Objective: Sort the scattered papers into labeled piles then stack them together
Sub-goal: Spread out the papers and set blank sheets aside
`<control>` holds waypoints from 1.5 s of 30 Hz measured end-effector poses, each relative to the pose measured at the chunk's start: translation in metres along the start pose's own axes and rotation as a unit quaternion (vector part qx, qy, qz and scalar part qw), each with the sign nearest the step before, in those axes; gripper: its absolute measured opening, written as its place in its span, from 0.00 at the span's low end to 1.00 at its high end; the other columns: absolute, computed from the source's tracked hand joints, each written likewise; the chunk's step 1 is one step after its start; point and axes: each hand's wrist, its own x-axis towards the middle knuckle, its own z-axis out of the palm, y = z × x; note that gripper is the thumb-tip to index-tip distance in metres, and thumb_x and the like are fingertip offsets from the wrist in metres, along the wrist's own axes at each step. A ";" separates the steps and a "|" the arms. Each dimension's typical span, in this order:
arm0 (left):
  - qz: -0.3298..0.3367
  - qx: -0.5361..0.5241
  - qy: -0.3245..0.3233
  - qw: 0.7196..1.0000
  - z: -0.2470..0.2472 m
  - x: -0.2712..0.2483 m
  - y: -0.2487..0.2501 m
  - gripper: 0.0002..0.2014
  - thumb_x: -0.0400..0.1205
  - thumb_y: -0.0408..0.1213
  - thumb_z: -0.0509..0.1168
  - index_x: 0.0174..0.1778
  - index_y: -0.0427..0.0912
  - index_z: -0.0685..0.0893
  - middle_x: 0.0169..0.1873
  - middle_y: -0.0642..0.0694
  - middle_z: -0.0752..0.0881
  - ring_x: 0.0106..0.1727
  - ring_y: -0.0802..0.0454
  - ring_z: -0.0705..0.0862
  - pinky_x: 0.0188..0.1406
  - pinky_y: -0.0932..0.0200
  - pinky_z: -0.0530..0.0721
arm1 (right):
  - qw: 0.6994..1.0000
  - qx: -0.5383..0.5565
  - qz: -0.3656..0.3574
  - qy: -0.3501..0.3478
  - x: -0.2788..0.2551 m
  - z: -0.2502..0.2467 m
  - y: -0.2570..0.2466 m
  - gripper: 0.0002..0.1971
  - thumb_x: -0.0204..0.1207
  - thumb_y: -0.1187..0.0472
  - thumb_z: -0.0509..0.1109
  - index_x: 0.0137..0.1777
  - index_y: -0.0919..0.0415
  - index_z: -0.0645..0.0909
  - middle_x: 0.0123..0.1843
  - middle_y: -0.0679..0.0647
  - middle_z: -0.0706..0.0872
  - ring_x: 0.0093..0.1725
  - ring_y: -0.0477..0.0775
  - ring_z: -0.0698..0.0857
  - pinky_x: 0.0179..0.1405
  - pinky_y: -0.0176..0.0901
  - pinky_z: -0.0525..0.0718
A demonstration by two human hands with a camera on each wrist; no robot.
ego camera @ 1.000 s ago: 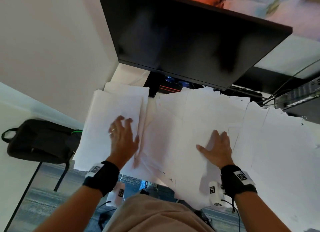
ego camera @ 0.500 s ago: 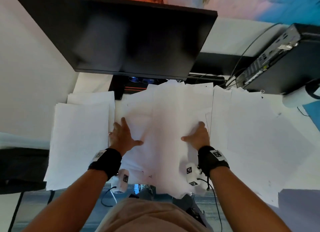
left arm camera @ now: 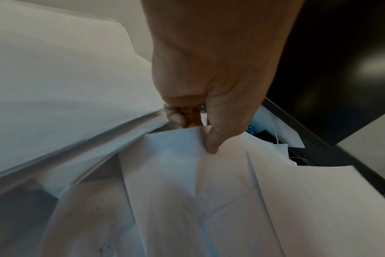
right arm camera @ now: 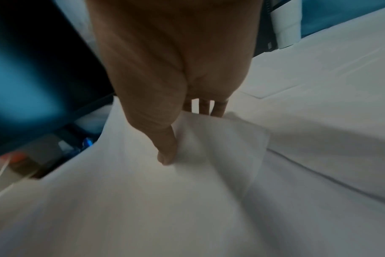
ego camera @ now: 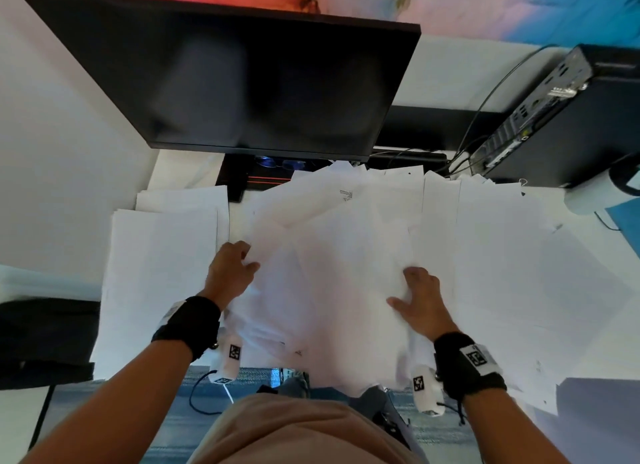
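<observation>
Two hands, left hand [ego camera: 231,273] and right hand [ego camera: 420,302], grip the middle paper pile [ego camera: 332,273], fingers curled under.

The left hand [left arm camera: 213,73] reached down from the top of the view, its thumb [left arm camera: 212,144] pressed on the upper edge of a loose white sheet [left arm camera: 178,173] and its curled fingers [left arm camera: 178,118] tucked behind that edge. Just left of the fingers a thick stack of paper [left arm camera: 55,87] slanted across. More sheets [left arm camera: 319,200] overlapped to the right, below a dark monitor [left arm camera: 341,69]
</observation>
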 end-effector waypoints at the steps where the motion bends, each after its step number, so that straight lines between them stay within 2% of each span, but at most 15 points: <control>1: 0.009 -0.010 -0.013 1.000 0.002 0.002 -0.001 0.09 0.82 0.38 0.74 0.52 0.37 0.85 0.48 0.38 0.86 0.50 0.35 0.86 0.48 0.48 0.82 | 1.000 0.004 -0.015 0.008 -0.005 0.005 -0.003 0.30 0.73 0.57 0.86 0.71 0.67 0.82 0.79 0.57 0.75 0.75 0.65 0.72 0.73 0.59 0.75; 6: 0.019 -0.097 -0.024 0.995 0.001 0.011 -0.007 0.11 0.85 0.35 0.68 0.45 0.30 0.79 0.39 0.31 0.83 0.38 0.40 0.79 0.38 0.51 0.75 | 0.998 -0.017 -0.045 -0.039 -0.016 0.016 -0.026 0.35 0.73 0.61 0.84 0.79 0.66 0.75 0.77 0.58 0.73 0.76 0.63 0.73 0.74 0.42 0.71; 12: 0.112 -0.157 0.001 0.981 -0.011 0.025 0.009 0.07 0.88 0.35 0.67 0.45 0.38 0.83 0.38 0.40 0.85 0.39 0.46 0.82 0.42 0.50 0.79 | 1.000 0.009 0.013 -0.006 -0.018 0.013 -0.047 0.34 0.73 0.49 0.85 0.78 0.57 0.80 0.88 0.47 0.61 0.86 0.54 0.57 0.80 0.57 0.62; 16: 0.162 -0.170 -0.003 0.972 -0.020 0.032 0.027 0.04 0.89 0.36 0.67 0.50 0.44 0.86 0.43 0.49 0.88 0.43 0.56 0.84 0.47 0.54 0.80 | 0.999 -0.009 0.040 -0.014 -0.005 0.013 -0.052 0.41 0.68 0.50 0.88 0.79 0.61 0.77 0.85 0.51 0.66 0.81 0.62 0.68 0.79 0.61 0.68; 18: 0.153 -0.150 -0.037 0.976 -0.027 0.034 0.033 0.03 0.88 0.39 0.69 0.57 0.48 0.85 0.50 0.53 0.87 0.47 0.52 0.84 0.53 0.54 0.79 | 0.997 -0.028 0.064 -0.031 0.004 0.010 -0.059 0.47 0.66 0.50 0.88 0.82 0.61 0.71 0.82 0.55 0.71 0.78 0.64 0.74 0.78 0.58 0.69; 22: 0.072 0.033 -0.222 0.972 -0.038 0.041 0.013 0.39 0.79 0.42 0.81 0.83 0.38 0.71 0.77 0.42 0.79 0.73 0.40 0.81 0.71 0.47 0.81 | 0.992 -0.026 0.109 -0.056 0.017 0.005 -0.065 0.52 0.56 0.40 0.86 0.79 0.48 0.66 0.65 0.58 0.81 0.71 0.64 0.75 0.67 0.55 0.66; 26: 0.037 -0.158 -0.147 0.976 -0.044 0.041 -0.004 0.25 0.77 0.35 0.83 0.68 0.39 0.84 0.61 0.39 0.90 0.59 0.42 0.90 0.60 0.43 0.90 | 0.989 0.014 0.127 -0.070 0.018 -0.006 -0.071 0.35 0.62 0.39 0.86 0.68 0.47 0.81 0.62 0.53 0.82 0.73 0.60 0.74 0.72 0.54 0.68; 28: -0.010 -0.330 -0.086 0.940 -0.044 0.034 -0.002 0.20 0.80 0.35 0.80 0.67 0.41 0.85 0.55 0.42 0.91 0.54 0.44 0.90 0.53 0.48 0.88 | 0.985 0.092 0.132 -0.057 0.012 -0.012 -0.072 0.28 0.67 0.48 0.88 0.63 0.48 0.80 0.62 0.50 0.79 0.68 0.53 0.75 0.75 0.51 0.75; 32: -0.122 -0.542 -0.144 0.819 -0.026 0.016 0.006 0.22 0.83 0.36 0.76 0.73 0.38 0.83 0.60 0.38 0.90 0.57 0.41 0.89 0.61 0.46 0.86 | 0.928 0.359 0.094 0.018 0.004 -0.026 -0.060 0.14 0.71 0.70 0.86 0.55 0.63 0.91 0.47 0.48 0.97 0.47 0.48 0.95 0.43 0.37 0.89; 35: -0.124 -0.431 -0.169 0.878 -0.004 0.006 0.007 0.22 0.78 0.35 0.81 0.66 0.34 0.86 0.58 0.36 0.93 0.60 0.37 0.92 0.68 0.35 0.88 | 0.890 0.432 0.102 0.100 0.000 -0.050 -0.046 0.09 0.71 0.67 0.87 0.42 0.65 0.87 0.36 0.51 0.93 0.32 0.46 0.89 0.33 0.37 0.85; 36: -0.109 -0.392 -0.147 0.902 0.000 0.005 0.009 0.19 0.78 0.35 0.81 0.63 0.35 0.87 0.55 0.37 0.94 0.57 0.37 0.93 0.65 0.34 0.90 | 0.879 0.445 0.107 0.131 -0.004 -0.058 -0.036 0.17 0.70 0.65 0.88 0.35 0.64 0.79 0.29 0.56 0.85 0.27 0.49 0.81 0.29 0.38 0.79; 38: -0.082 -0.370 -0.111 0.919 0.003 0.008 0.017 0.15 0.80 0.35 0.80 0.59 0.34 0.89 0.52 0.36 0.94 0.53 0.37 0.93 0.59 0.38 0.92 | 0.861 0.464 0.126 0.163 -0.012 -0.074 -0.007 0.25 0.68 0.59 0.90 0.37 0.62 0.72 0.33 0.60 0.74 0.33 0.51 0.72 0.32 0.45 0.72; 40: -0.057 -0.364 -0.093 0.925 0.000 0.013 0.032 0.13 0.81 0.36 0.79 0.57 0.33 0.89 0.50 0.35 0.93 0.52 0.36 0.92 0.53 0.44 0.90 | 0.856 0.466 0.146 0.172 -0.023 -0.091 0.018 0.24 0.65 0.55 0.92 0.41 0.64 0.78 0.38 0.65 0.81 0.38 0.58 0.80 0.40 0.53 0.79; 42: -0.043 -0.360 -0.090 0.927 -0.004 0.023 0.047 0.12 0.82 0.37 0.77 0.58 0.34 0.89 0.51 0.36 0.93 0.52 0.37 0.91 0.53 0.45 0.90 | 0.859 0.459 0.161 0.163 -0.037 -0.109 0.033 0.15 0.71 0.61 0.88 0.32 0.57 0.83 0.37 0.61 0.91 0.35 0.55 0.89 0.40 0.46 0.86; 45: -0.024 -0.362 -0.102 0.926 -0.004 0.036 0.069 0.15 0.84 0.39 0.76 0.65 0.40 0.86 0.57 0.39 0.92 0.58 0.38 0.90 0.62 0.38 0.89 | 0.863 0.443 0.184 0.161 -0.052 -0.125 0.051 0.22 0.79 0.72 0.78 0.27 0.53 0.81 0.25 0.47 0.88 0.21 0.42 0.85 0.21 0.31 0.80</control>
